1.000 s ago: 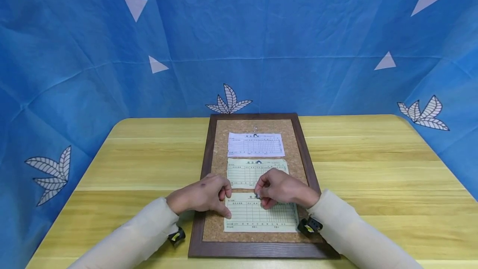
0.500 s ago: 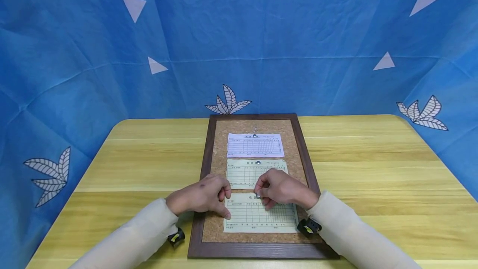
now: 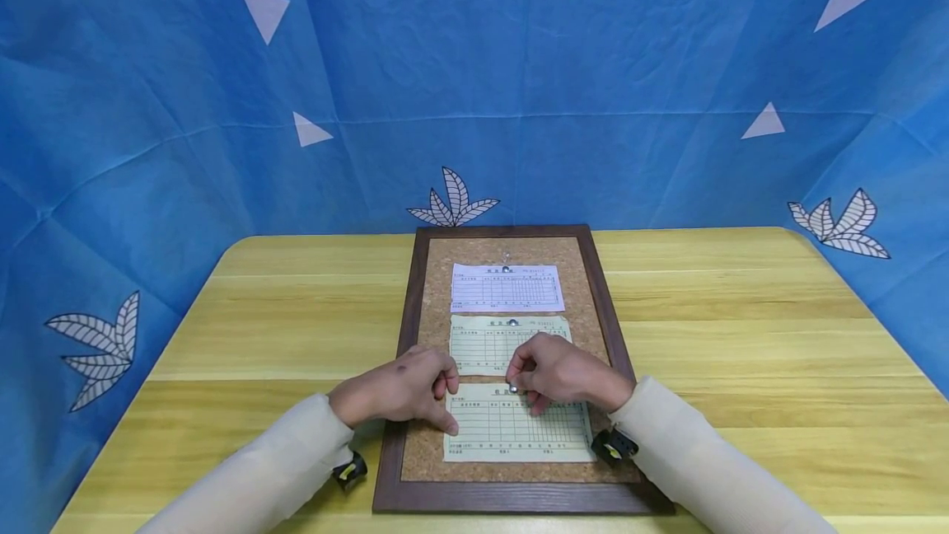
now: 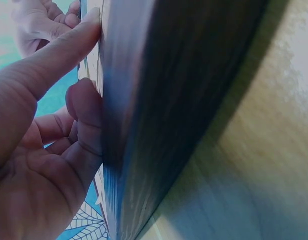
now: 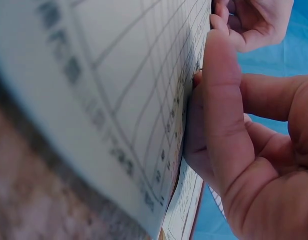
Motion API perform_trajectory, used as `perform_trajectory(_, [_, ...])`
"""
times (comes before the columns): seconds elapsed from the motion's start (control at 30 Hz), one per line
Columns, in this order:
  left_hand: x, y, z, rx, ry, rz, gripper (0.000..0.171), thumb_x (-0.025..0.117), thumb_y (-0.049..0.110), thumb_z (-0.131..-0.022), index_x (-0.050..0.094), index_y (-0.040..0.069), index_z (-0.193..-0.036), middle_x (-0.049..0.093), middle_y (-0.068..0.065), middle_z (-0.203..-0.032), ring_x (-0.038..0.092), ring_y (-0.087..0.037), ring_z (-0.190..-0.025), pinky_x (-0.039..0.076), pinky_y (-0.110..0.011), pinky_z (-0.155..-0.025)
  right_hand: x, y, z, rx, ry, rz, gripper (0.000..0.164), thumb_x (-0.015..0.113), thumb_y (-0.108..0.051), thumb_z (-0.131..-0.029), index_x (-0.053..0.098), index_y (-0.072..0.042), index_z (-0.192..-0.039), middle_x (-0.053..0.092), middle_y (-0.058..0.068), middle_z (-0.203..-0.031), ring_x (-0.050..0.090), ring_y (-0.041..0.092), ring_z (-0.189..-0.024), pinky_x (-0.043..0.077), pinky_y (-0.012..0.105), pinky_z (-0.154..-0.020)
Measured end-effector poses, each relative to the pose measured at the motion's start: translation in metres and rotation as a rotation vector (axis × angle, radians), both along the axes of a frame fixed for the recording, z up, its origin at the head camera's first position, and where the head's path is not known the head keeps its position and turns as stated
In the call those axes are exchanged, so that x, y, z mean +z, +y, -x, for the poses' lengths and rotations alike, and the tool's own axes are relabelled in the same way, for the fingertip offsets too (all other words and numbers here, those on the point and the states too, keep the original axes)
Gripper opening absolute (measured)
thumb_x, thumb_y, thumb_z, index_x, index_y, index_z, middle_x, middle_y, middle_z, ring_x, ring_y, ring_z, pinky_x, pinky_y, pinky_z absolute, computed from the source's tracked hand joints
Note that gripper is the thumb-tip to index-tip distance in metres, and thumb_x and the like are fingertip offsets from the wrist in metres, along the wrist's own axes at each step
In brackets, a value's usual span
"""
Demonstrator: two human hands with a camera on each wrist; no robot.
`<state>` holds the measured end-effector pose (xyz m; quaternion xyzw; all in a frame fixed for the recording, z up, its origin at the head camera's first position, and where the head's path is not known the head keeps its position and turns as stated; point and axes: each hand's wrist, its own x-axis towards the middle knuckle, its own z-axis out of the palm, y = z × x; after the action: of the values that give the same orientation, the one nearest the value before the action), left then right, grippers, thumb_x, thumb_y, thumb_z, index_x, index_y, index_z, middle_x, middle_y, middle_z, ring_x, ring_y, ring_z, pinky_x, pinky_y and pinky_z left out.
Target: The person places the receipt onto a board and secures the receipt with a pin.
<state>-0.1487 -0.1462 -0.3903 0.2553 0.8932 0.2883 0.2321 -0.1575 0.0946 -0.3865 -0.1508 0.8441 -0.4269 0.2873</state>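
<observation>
A pale green receipt form [image 3: 489, 435] lies on the lower part of a framed corkboard [image 3: 424, 464]. My right hand [image 3: 559, 369] pinches a silver thumbtack [image 3: 513, 389] at the form's top middle. In the right wrist view a thin metal point shows by the fingertips, close to the paper. My left hand [image 3: 408, 386] rests at the form's left edge, its thumb [image 4: 68, 52] pressing the paper and its other fingers bent against the board. Whether the tack's point has entered the cork cannot be seen.
Higher on the board, another green form [image 3: 470, 344] and a lilac form [image 3: 474, 295] each carry a tack at the top. The dark wooden frame [image 3: 519, 497] borders the cork. Board and arms are over a wooden table [image 3: 741, 336]; a blue curtain [image 3: 630, 147] hangs behind.
My right fingertips have shifted very slightly at the tack, and its shiny head shows a little more. The left hand stays in place.
</observation>
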Motion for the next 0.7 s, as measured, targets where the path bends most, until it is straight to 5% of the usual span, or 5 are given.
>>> perform_trajectory(0.7, [0.0028,0.0001,-0.0002,-0.004,-0.027,0.002,0.035,0.092,0.024,-0.073,0.061,0.013,-0.083,0.054,0.001,-0.072,0.044,-0.019,-0.08,0.038,-0.037,-0.076,-0.0005,-0.0006,0.0003,0.022,0.036,-0.033,0.019,0.06,0.003,-0.098,0.068,-0.003,-0.082,0.058,0.008,-0.066,0.059,0.015,-0.052,0.055,0.031,-0.053])
